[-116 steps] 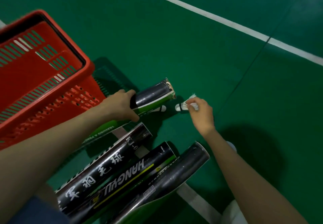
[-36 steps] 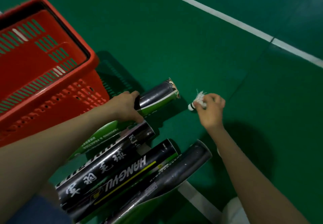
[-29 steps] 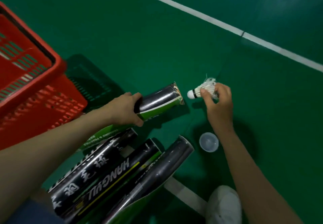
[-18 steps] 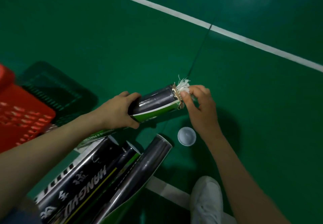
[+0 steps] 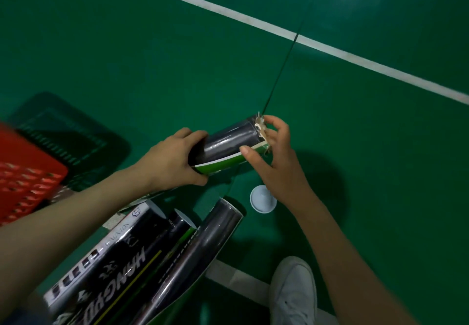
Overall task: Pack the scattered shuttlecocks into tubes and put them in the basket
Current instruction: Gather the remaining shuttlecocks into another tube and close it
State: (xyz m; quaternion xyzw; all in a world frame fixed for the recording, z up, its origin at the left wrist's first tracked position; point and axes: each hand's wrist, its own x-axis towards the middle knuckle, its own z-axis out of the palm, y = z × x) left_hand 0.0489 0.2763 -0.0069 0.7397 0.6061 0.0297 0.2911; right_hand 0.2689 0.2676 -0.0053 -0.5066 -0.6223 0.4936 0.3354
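My left hand (image 5: 172,162) grips a black and green shuttlecock tube (image 5: 228,144) around its middle and holds it just above the green floor. My right hand (image 5: 276,157) is at the tube's open end, thumb on the rim and fingers spread over the mouth. Only white feather tips of a shuttlecock (image 5: 259,123) show at the mouth; the rest is inside the tube. A corner of the red basket (image 5: 25,172) is at the left edge.
Three more black tubes (image 5: 142,256) lie side by side on the floor below my left arm. A white tube cap (image 5: 262,199) lies under my right wrist. A white shoe (image 5: 294,294) is at the bottom right. White court lines (image 5: 253,22) cross the floor.
My right hand lifted the shuttlecock off the floor, brought it cork-first to the tube's mouth and pushed it in. The view has swung right, so the basket is nearly out of frame.
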